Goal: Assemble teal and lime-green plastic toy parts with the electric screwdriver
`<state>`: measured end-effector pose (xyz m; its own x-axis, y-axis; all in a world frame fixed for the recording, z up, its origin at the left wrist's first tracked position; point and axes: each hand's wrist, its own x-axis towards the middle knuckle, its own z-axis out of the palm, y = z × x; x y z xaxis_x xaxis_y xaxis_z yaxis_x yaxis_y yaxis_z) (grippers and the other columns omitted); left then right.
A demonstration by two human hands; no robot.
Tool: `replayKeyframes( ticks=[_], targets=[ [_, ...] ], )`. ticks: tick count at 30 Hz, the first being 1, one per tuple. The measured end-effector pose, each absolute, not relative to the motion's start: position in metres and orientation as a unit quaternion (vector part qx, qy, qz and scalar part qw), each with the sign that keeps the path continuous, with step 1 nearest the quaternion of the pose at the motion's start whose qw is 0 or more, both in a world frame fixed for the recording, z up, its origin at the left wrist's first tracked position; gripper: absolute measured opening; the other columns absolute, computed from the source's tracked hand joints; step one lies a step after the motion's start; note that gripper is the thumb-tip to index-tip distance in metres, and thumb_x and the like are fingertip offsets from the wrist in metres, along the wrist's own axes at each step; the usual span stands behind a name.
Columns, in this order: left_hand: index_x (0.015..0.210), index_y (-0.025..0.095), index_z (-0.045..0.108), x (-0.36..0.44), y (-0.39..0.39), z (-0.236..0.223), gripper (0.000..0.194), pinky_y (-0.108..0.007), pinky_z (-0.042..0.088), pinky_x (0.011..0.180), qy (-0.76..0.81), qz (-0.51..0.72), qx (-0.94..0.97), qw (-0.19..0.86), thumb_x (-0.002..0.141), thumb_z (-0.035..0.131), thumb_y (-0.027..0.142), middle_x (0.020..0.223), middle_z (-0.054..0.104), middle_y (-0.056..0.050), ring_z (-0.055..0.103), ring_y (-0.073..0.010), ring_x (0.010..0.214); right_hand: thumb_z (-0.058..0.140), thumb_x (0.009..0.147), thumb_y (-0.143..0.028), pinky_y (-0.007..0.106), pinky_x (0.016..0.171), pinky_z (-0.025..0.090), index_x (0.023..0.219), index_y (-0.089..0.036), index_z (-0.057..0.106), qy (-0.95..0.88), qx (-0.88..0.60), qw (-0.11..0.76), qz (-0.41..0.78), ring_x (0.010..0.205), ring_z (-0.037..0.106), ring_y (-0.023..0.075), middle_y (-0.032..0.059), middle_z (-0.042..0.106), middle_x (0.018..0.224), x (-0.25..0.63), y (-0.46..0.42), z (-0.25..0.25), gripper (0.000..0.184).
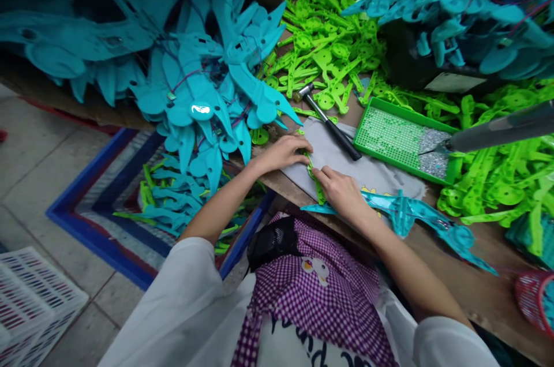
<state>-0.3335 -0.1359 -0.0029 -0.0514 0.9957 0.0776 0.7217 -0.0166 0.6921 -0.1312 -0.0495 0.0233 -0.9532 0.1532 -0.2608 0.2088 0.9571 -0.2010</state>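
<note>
Both hands are closed on a narrow bright green plastic part (319, 191) over a grey cloth (298, 176). My left hand (288, 152) grips its upper end, the fingertips bent round it. Lower along the same part, my right hand (340, 187) pinches it with thumb and fingers. Beside my right forearm lies a turquoise plastic piece (402, 212), partly hidden by the arm. A hammer (340, 137) with a black handle rests on the cloth just beyond my hands.
A green perforated tray (361, 136) holds small silver pieces (433, 153), with a dark rod-shaped tool (497, 129) over it. Green parts (322, 58) are heaped behind. Turquoise parts (190, 78) overflow a box at left. A blue-rimmed crate (99, 228) stands below; a red basket (526, 298) sits right.
</note>
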Motion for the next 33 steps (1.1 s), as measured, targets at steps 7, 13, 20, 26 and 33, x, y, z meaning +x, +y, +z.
replayKeyframes(
  ticks=[7, 13, 20, 26, 33],
  targets=[
    [0.112, 0.021, 0.068, -0.347, -0.144, -0.002, 0.028, -0.035, 0.039, 0.105, 0.661, 0.285, 0.651, 0.241, 0.085, 0.063, 0.027, 0.125, 0.062, -0.007, 0.055, -0.0220, 0.120, 0.032, 0.096, -0.016, 0.029, 0.059, 0.031, 0.121, -0.020, 0.050, 0.982, 0.075, 0.142, -0.100, 0.091, 0.059, 0.0200, 0.0103, 0.060, 0.108, -0.135, -0.050, 0.028, 0.031],
    [0.104, 0.020, 0.072, -0.349, -0.138, 0.004, 0.022, -0.032, 0.044, 0.098, 0.652, 0.268, 0.666, 0.244, 0.085, 0.062, 0.022, 0.113, 0.068, -0.006, 0.062, -0.0205, 0.109, 0.026, 0.097, -0.017, 0.028, 0.060, 0.034, 0.119, -0.020, 0.048, 0.976, 0.081, 0.175, -0.099, 0.093, 0.059, 0.0194, 0.0098, 0.059, 0.110, -0.138, -0.051, 0.035, 0.032],
    [0.108, 0.022, 0.070, -0.350, -0.138, 0.009, 0.027, -0.033, 0.044, 0.099, 0.646, 0.253, 0.674, 0.252, 0.082, 0.066, 0.028, 0.116, 0.066, -0.006, 0.060, -0.0220, 0.111, 0.025, 0.097, -0.018, 0.027, 0.060, 0.034, 0.126, -0.020, 0.042, 0.971, 0.104, 0.170, -0.133, 0.091, 0.061, 0.0202, 0.0084, 0.061, 0.113, -0.139, -0.049, 0.034, 0.034],
    [0.110, 0.020, 0.069, -0.347, -0.143, 0.001, 0.030, -0.035, 0.042, 0.101, 0.636, 0.284, 0.682, 0.225, 0.082, 0.067, 0.030, 0.117, 0.065, -0.009, 0.059, -0.0226, 0.113, 0.026, 0.097, -0.018, 0.028, 0.060, 0.034, 0.129, -0.021, 0.041, 0.967, 0.111, 0.166, -0.158, 0.091, 0.062, 0.0209, 0.0082, 0.063, 0.114, -0.139, -0.048, 0.032, 0.037],
    [0.099, 0.018, 0.073, -0.348, -0.134, 0.005, 0.020, -0.033, 0.045, 0.095, 0.665, 0.269, 0.645, 0.265, 0.081, 0.066, 0.024, 0.109, 0.067, -0.007, 0.060, -0.0217, 0.107, 0.026, 0.095, -0.017, 0.029, 0.066, 0.040, 0.140, -0.025, 0.034, 0.963, 0.119, 0.186, -0.157, 0.091, 0.063, 0.0212, 0.0093, 0.062, 0.115, -0.142, -0.048, 0.035, 0.047]
  ],
)
